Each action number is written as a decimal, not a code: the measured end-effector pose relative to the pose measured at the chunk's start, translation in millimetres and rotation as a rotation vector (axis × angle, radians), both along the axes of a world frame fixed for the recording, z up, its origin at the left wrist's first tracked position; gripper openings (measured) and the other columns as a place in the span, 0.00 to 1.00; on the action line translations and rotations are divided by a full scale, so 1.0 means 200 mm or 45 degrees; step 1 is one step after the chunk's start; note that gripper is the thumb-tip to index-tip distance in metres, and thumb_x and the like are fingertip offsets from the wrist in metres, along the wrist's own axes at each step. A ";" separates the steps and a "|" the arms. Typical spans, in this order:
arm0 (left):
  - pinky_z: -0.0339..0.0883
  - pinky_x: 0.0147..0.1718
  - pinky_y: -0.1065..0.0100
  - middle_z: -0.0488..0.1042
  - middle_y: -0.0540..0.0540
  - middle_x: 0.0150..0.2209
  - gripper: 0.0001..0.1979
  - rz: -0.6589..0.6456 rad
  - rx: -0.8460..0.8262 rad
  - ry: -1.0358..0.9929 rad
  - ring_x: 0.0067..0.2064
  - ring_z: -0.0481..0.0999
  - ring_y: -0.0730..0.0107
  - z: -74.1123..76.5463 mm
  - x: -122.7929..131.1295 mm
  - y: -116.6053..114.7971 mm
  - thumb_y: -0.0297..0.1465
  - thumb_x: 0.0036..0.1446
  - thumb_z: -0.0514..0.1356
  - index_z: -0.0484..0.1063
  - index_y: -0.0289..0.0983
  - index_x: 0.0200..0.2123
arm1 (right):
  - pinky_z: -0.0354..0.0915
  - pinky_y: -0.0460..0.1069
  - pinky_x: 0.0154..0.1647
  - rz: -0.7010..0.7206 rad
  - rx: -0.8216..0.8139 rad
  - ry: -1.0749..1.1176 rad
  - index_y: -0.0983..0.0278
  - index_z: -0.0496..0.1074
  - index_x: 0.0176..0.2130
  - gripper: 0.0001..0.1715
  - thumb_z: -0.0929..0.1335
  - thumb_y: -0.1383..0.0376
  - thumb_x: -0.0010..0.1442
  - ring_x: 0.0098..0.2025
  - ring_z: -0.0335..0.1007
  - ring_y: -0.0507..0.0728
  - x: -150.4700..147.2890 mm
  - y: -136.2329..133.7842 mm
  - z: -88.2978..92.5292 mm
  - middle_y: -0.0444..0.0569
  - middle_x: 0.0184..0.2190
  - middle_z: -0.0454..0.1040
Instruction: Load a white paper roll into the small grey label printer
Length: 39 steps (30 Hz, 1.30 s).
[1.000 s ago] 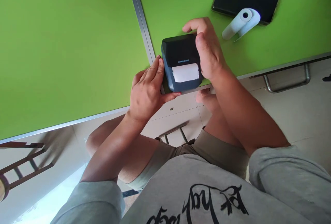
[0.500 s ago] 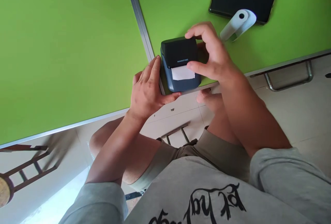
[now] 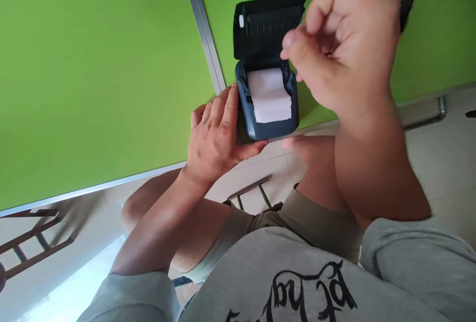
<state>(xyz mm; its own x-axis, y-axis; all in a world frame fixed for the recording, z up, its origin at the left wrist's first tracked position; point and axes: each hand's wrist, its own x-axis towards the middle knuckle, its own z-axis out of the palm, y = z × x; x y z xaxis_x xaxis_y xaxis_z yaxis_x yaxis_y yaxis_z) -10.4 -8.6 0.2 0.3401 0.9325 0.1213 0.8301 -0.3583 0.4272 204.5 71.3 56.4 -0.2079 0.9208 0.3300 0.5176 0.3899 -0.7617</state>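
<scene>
A dark blue label printer (image 3: 273,131) sits at the front edge of the green table. Its black lid (image 3: 267,24) stands raised, and white paper (image 3: 270,96) lies exposed in the compartment, one end hanging over the front. My left hand (image 3: 213,131) braces the printer's near left corner, fingers along its left side and thumb across the front. My right hand (image 3: 345,39) is raised by the lid's right side, overlapping part of it. Its fingers are curled in with the thumb against them; whatever they hold, if anything, is hidden.
A black phone (image 3: 407,2) lies behind my right hand, mostly covered by it. A metal strip (image 3: 203,24) runs across the green tabletop (image 3: 92,64) left of the printer. My legs and a stool frame (image 3: 253,193) show below the table edge.
The printer's lid has swung from closed to raised, uncovering the paper. My right hand has lifted and curled, now hiding the white roll's earlier spot. The left hand stays at the printer.
</scene>
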 end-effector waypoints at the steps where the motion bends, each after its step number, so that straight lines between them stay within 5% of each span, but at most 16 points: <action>1: 0.61 0.63 0.49 0.67 0.29 0.70 0.56 0.002 -0.001 0.000 0.68 0.70 0.39 0.00 0.00 0.00 0.72 0.59 0.46 0.56 0.34 0.74 | 0.65 0.53 0.35 0.042 0.024 -0.089 0.57 0.62 0.31 0.14 0.69 0.59 0.66 0.29 0.70 0.53 -0.01 -0.01 0.01 0.41 0.31 0.69; 7: 0.61 0.63 0.47 0.67 0.27 0.70 0.59 -0.005 -0.010 0.026 0.68 0.69 0.38 0.00 0.00 0.00 0.73 0.59 0.43 0.56 0.30 0.74 | 0.74 0.58 0.45 0.019 0.021 -0.694 0.56 0.75 0.35 0.03 0.72 0.65 0.59 0.35 0.78 0.59 -0.04 0.01 0.02 0.40 0.32 0.80; 13: 0.61 0.63 0.50 0.68 0.27 0.69 0.59 -0.017 0.000 0.053 0.67 0.70 0.39 0.00 0.00 0.00 0.72 0.59 0.44 0.57 0.29 0.74 | 0.76 0.61 0.42 0.174 -0.124 -0.958 0.50 0.78 0.45 0.25 0.75 0.72 0.49 0.34 0.76 0.57 -0.03 0.06 0.01 0.36 0.34 0.79; 18: 0.62 0.62 0.49 0.69 0.29 0.68 0.57 -0.020 0.022 0.041 0.66 0.72 0.41 0.00 0.00 0.00 0.72 0.60 0.43 0.57 0.31 0.74 | 0.73 0.60 0.33 0.130 -0.183 -1.040 0.51 0.78 0.40 0.21 0.78 0.69 0.46 0.32 0.76 0.64 -0.05 0.08 0.05 0.43 0.32 0.80; 23: 0.61 0.63 0.50 0.69 0.30 0.69 0.56 -0.058 0.045 0.012 0.67 0.71 0.43 -0.01 -0.01 0.00 0.71 0.61 0.39 0.58 0.32 0.74 | 0.71 0.55 0.33 0.293 -0.179 -0.497 0.53 0.74 0.40 0.22 0.76 0.71 0.46 0.38 0.79 0.60 0.04 0.03 0.11 0.41 0.38 0.81; 26: 0.61 0.63 0.48 0.69 0.30 0.68 0.57 -0.059 0.023 -0.006 0.67 0.70 0.41 -0.01 -0.01 0.00 0.71 0.61 0.39 0.57 0.32 0.74 | 0.63 0.52 0.25 0.211 -0.151 0.187 0.47 0.74 0.45 0.21 0.76 0.51 0.51 0.39 0.76 0.59 0.14 -0.01 0.05 0.43 0.46 0.79; 28: 0.61 0.62 0.48 0.69 0.30 0.68 0.57 -0.057 0.020 -0.010 0.67 0.70 0.41 -0.01 0.00 0.00 0.71 0.61 0.39 0.57 0.31 0.74 | 0.56 0.53 0.21 0.038 -0.165 0.535 0.44 0.72 0.46 0.25 0.66 0.38 0.54 0.31 0.69 0.57 0.20 -0.03 -0.04 0.44 0.47 0.77; 31: 0.61 0.61 0.48 0.71 0.29 0.67 0.57 -0.050 0.044 0.006 0.66 0.71 0.42 0.00 0.00 0.00 0.70 0.62 0.38 0.58 0.29 0.74 | 0.43 0.53 0.16 -0.090 -0.392 0.584 0.48 0.69 0.45 0.35 0.59 0.30 0.50 0.19 0.48 0.52 0.24 -0.03 -0.20 0.47 0.36 0.73; 34: 0.62 0.61 0.48 0.71 0.29 0.66 0.57 -0.039 0.056 0.005 0.66 0.72 0.41 0.00 0.00 0.00 0.70 0.62 0.41 0.59 0.29 0.73 | 0.39 0.50 0.17 -0.391 -0.196 0.683 0.50 0.65 0.41 0.29 0.66 0.38 0.45 0.22 0.49 0.53 0.21 -0.02 -0.33 0.44 0.30 0.66; 39: 0.64 0.61 0.48 0.69 0.30 0.68 0.58 0.007 0.023 0.003 0.66 0.72 0.38 0.02 0.01 0.00 0.71 0.56 0.52 0.54 0.36 0.76 | 0.65 0.55 0.32 -0.427 0.002 0.239 0.54 0.63 0.34 0.19 0.73 0.50 0.52 0.30 0.62 0.57 0.16 -0.04 -0.39 0.44 0.29 0.67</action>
